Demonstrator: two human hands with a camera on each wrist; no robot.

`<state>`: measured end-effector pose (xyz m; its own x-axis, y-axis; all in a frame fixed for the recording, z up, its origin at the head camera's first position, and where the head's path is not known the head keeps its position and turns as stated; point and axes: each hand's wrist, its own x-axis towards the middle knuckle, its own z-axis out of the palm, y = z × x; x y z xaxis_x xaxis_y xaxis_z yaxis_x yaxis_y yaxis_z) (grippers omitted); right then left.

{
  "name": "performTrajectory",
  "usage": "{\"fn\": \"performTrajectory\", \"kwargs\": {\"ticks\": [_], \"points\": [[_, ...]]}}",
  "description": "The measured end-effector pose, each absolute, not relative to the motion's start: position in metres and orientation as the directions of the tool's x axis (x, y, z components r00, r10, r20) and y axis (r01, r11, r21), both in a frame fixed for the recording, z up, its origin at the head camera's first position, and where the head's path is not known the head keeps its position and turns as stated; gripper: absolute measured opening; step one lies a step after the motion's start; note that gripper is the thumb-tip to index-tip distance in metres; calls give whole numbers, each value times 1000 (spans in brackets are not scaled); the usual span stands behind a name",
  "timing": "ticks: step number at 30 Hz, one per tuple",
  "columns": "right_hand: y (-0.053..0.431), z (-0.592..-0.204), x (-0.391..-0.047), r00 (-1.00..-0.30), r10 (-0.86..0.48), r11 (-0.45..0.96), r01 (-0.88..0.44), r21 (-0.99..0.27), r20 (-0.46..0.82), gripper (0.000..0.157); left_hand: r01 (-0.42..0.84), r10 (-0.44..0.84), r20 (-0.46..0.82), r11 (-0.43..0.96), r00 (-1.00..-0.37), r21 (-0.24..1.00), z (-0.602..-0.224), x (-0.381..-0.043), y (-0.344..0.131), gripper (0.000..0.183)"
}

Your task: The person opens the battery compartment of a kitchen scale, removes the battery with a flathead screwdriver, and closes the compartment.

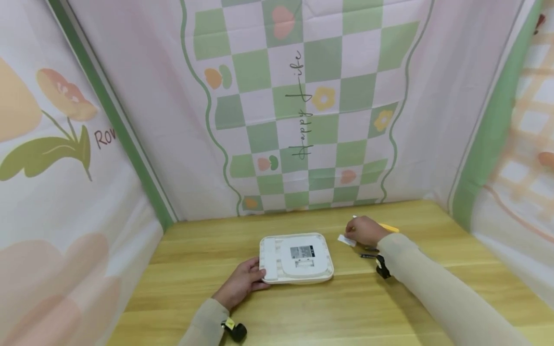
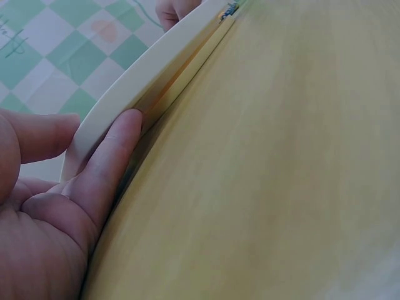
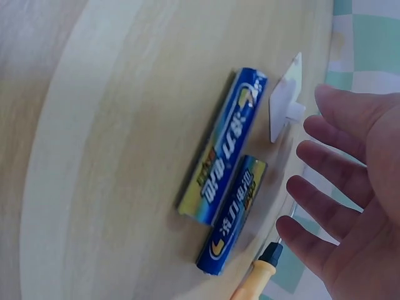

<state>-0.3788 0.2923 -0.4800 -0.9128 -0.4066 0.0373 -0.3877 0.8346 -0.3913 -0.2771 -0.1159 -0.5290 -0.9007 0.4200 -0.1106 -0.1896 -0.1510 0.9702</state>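
Note:
A white, rounded-square device (image 1: 272, 250) lies underside up on the wooden table, its label and small recessed compartment showing. My left hand (image 1: 242, 283) pinches its left edge, thumb (image 2: 47, 134) above and fingers beneath the rim; a gap shows under the rim in the left wrist view. Over to the right, my right hand (image 1: 365, 231) has loosely extended fingers, with fingertips close to a small white cover (image 3: 284, 103) that has a tab. Two blue-and-yellow batteries, a larger-looking one (image 3: 224, 147) and another (image 3: 232, 215), lie side by side near that hand.
Beyond the right hand lies a screwdriver with a yellow handle (image 1: 389, 228) and a black collar (image 3: 270, 253). Patterned fabric walls (image 1: 298, 120) enclose the table (image 1: 298, 312) at the back and both sides.

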Motion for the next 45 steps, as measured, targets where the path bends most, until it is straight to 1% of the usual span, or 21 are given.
{"fn": "performTrajectory", "kwargs": {"ticks": [14,23,30,32,39,45], "points": [[292,-485,-380,-910,-414,844,-394,-363,25,9,-196,436,-115,-145,-892,970,-528,-278,-113,52],[295,-489,-380,-913,-407,830,-382,-406,27,8,-191,448,-104,-154,-888,969,-528,-278,-115,53],[295,-490,-381,-911,-410,834,-388,-392,28,19,-189,449,-103,-153,-888,970,-529,-278,-115,52],[295,-490,-381,-912,-409,838,-389,-383,31,20,-192,449,-106,-151,-887,970,-529,-279,-115,52],[295,-492,-383,-917,-395,846,-384,-370,47,14,-202,440,-118,-148,-890,968,-529,-279,-116,52],[293,-489,-383,-918,-392,847,-387,-365,65,13,-183,440,-102,-146,-892,972,-531,-279,-118,53]]}}
